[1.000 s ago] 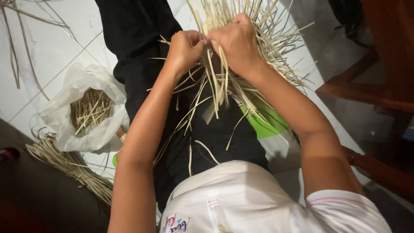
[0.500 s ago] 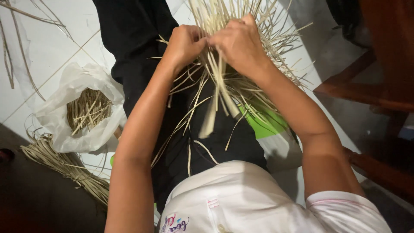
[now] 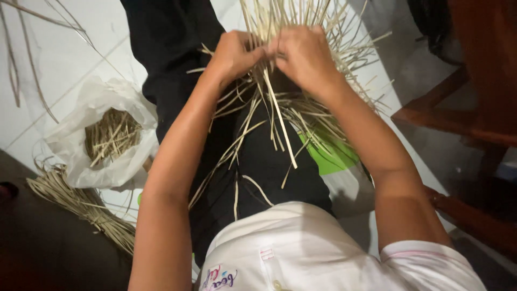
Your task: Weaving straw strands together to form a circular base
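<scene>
You are reaching both arms forward over your lap, your left hand point(image 3: 234, 54) and right hand point(image 3: 304, 56) curling knuckles-up and meeting at twelve o'clock. Both hands are pinching pale straw strips point(image 3: 280, 113), which are fanning out over your black trousers point(image 3: 258, 167). At nine o'clock, a white bag point(image 3: 75, 145) is lying on the floor.

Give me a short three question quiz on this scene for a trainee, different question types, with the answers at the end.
1. True or false: the left hand and right hand both grip the pale straw strips over the lap.
2. What does the white plastic bag on the floor hold?
3. The green thing lies: A) under the right forearm, B) inside the bag.

Key: 1 true. 2 short straw pieces. 3 A.
</scene>
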